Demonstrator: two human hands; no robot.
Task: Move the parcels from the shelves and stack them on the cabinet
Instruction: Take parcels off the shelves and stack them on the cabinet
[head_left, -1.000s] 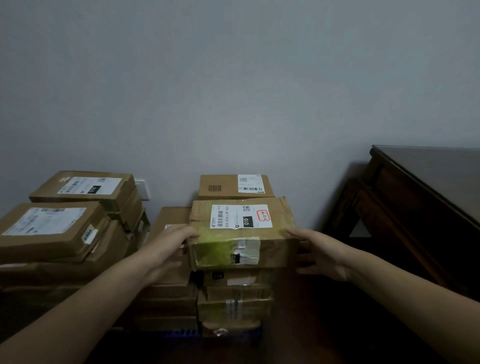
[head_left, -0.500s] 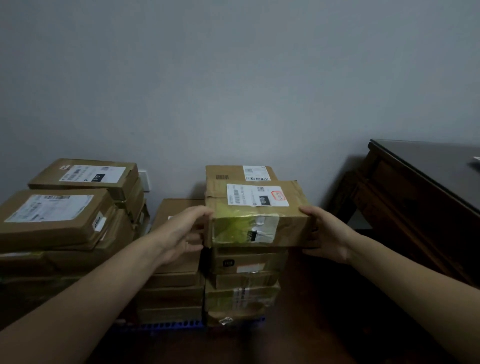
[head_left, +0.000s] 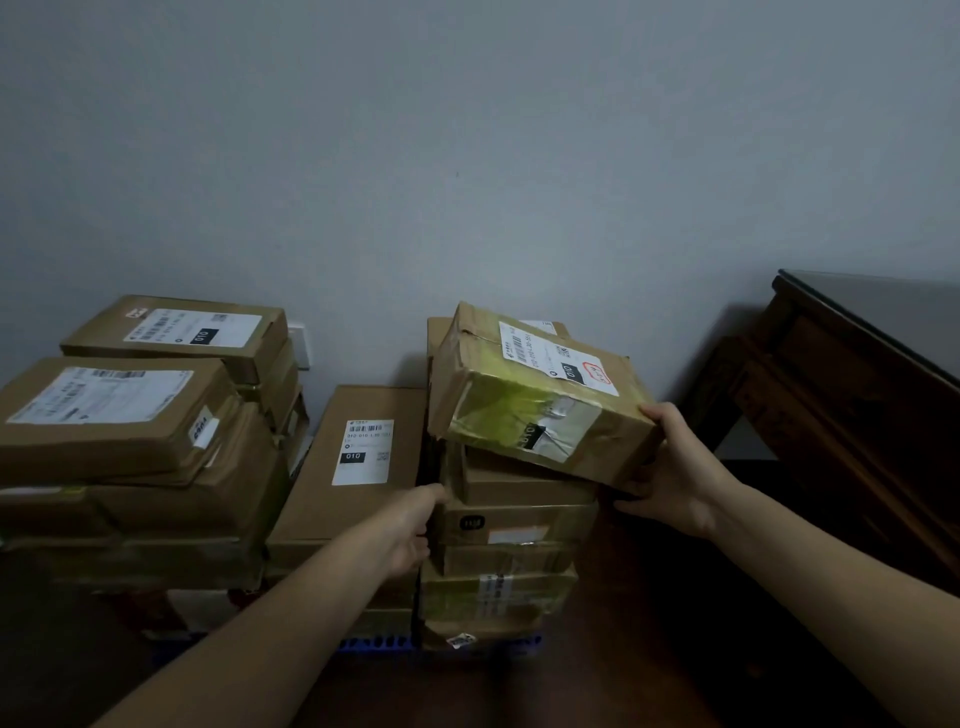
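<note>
Grips a taped parcel (head_left: 540, 410) at its near right corner with the right hand (head_left: 675, 478): thumb laid on the top face, fingers (head_left: 631, 504) curled underneath. Holds it tilted and turned askew over the middle stack of cartons (head_left: 509, 561), left end low against the stack's top carton, right end out past the stack's edge. Brown cardboard, patched on the near face with yellow-green and clear tape; on top a white shipping label (head_left: 550, 358) with a black "010" tab and a red-ringed mark.

Left hand (head_left: 408, 530) down at the near left side of the same stack, in the gap next to a flat carton (head_left: 358, 467), thumb up by the corner of an upper carton. Fingers tucked out of sight behind the hand; spread or gripping, cannot tell.

Further left, a taller pile of parcels (head_left: 130, 441), labels up, close to a white wall socket (head_left: 300, 348). Under the near edge of the cartons, a strip of blue pallet (head_left: 374, 644). Behind everything, a plain grey wall (head_left: 467, 156). At the far right, well apart from the stacks, a dark wooden cabinet (head_left: 857, 374) with a glossy top.
</note>
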